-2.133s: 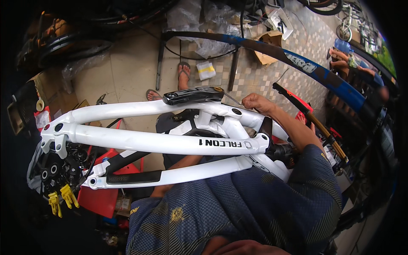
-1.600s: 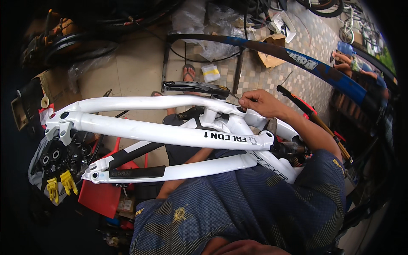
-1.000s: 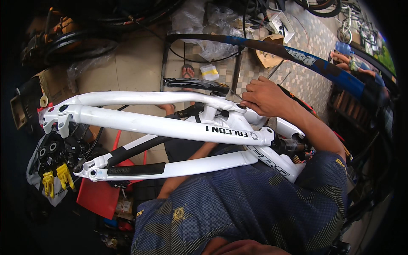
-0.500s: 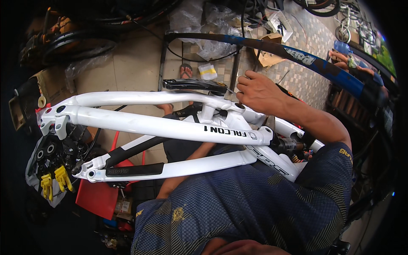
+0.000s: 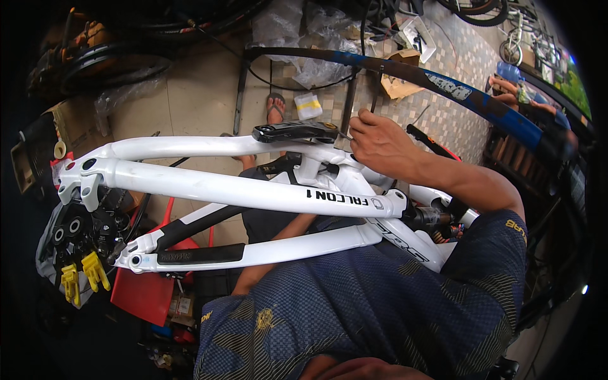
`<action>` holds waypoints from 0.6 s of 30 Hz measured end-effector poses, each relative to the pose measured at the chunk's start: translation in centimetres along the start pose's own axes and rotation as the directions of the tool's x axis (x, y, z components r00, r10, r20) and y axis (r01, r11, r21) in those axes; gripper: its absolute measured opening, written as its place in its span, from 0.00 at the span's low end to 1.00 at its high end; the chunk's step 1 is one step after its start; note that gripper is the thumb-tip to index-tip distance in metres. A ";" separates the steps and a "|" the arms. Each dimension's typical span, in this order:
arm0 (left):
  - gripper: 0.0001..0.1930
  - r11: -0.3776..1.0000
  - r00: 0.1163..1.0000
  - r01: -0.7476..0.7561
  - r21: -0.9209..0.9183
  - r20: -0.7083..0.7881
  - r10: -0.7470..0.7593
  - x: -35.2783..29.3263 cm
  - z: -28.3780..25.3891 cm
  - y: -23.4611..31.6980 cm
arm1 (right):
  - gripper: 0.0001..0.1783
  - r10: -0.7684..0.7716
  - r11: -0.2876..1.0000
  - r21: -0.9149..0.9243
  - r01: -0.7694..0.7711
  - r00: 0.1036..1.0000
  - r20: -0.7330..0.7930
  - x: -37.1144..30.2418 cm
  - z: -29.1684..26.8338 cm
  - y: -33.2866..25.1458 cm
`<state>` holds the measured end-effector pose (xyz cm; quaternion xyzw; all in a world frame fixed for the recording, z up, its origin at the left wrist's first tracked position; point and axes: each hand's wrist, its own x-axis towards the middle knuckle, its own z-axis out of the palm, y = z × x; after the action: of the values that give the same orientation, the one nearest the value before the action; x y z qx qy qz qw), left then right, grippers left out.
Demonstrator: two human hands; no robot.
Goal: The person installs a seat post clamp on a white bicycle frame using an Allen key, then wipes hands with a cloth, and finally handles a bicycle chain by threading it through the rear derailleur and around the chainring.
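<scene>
A white bicycle frame (image 5: pixel 209 183) lies on its side across my front, its swingarm tubes pointing left. My right hand (image 5: pixel 380 142) is closed above the frame's upper right part, beside the black crank arm (image 5: pixel 294 132). It grips what looks like a hex key (image 5: pixel 378 88): a thin dark rod rises from the fist, and a short metal end reaches toward the crank. My left forearm (image 5: pixel 253 272) passes beneath the lower white tube. The left hand itself is hidden behind the frame. A rear shock (image 5: pixel 430 215) sits at the frame's right.
A blue and brown bar (image 5: pixel 443 82) crosses beyond the frame. Yellow clips (image 5: pixel 95 271) and black parts lie at the left, near a red plastic stool (image 5: pixel 142 294). Clear plastic wrap (image 5: pixel 316 31) and cardboard (image 5: pixel 402 79) litter the tiled floor. Another person (image 5: pixel 532 101) is at far right.
The crank arm's left end has shifted slightly right and nearer to me. My right hand has moved a little left, with the rod in it. The frame stays in place.
</scene>
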<state>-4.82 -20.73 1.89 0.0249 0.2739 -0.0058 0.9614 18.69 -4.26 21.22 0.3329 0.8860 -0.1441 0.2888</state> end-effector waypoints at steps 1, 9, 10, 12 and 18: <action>0.25 1.000 1.000 0.000 -0.002 -0.001 0.000 0.0 0.0 0.1 | 0.04 0.011 0.997 0.078 -0.010 1.000 -0.015 0.0 0.2 0.2; 0.24 1.000 1.000 0.019 -0.005 0.024 -0.019 -0.3 0.5 0.5 | 0.15 -0.029 0.971 0.235 0.051 0.995 -0.097 0.3 -1.0 5.3; 0.24 1.000 1.000 0.016 -0.009 0.024 -0.016 -0.4 0.6 0.5 | 0.17 -0.033 0.976 0.208 0.063 0.989 -0.146 0.5 -1.6 6.8; 0.24 1.000 0.999 0.018 -0.007 0.035 -0.018 -0.5 0.8 0.6 | 0.21 -0.027 0.987 0.151 0.063 0.973 -0.229 0.5 -2.8 9.8; 0.24 1.000 0.998 0.026 -0.014 0.053 -0.025 -0.8 1.2 0.7 | 0.25 -0.085 0.981 0.124 0.150 0.903 -0.420 2.8 -1.9 10.6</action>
<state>-4.88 -20.07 3.40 0.0139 0.2487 -0.0168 0.9683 23.31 5.84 20.37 0.3231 0.9317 -0.1552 0.0593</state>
